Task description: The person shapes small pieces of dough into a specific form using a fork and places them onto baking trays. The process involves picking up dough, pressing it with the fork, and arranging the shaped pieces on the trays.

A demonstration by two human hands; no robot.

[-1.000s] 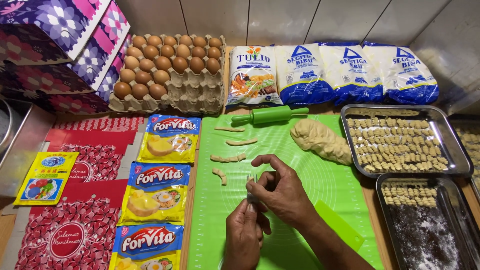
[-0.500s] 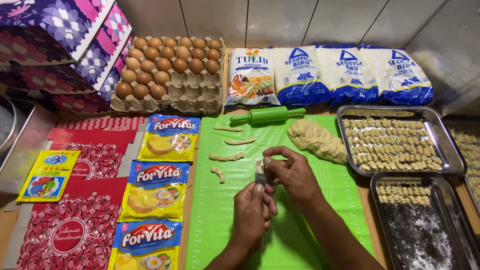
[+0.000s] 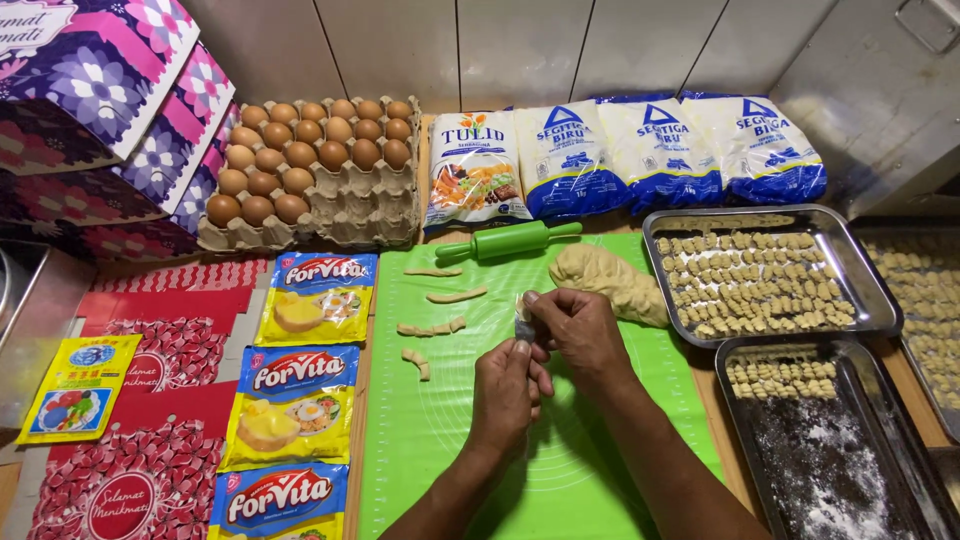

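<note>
Both my hands meet over the green silicone mat [image 3: 440, 440]. My left hand [image 3: 505, 395] grips a small shiny metal tool [image 3: 523, 325] upright between its fingers. My right hand [image 3: 582, 330] pinches a small pale dough piece [image 3: 521, 302] against the tool's top. A large lump of dough [image 3: 610, 280] lies just right of the hands. Several short dough strips [image 3: 430, 328] lie on the mat to their left. A green rolling pin [image 3: 505, 240] rests at the mat's far edge.
A metal tray [image 3: 870, 300] of shaped dough pieces sits to the right, and a floured tray [image 3: 850, 460] lies nearer. Flour bags [image 3: 650, 150] and an egg carton [image 3: 320, 170] line the back. Margarine sachets [image 3: 300, 400] and red boxes [image 3: 140, 440] lie to the left.
Both hands have moved away from me toward the middle of the mat. My right fingers, spread a second ago, have closed onto the top of the tool.
</note>
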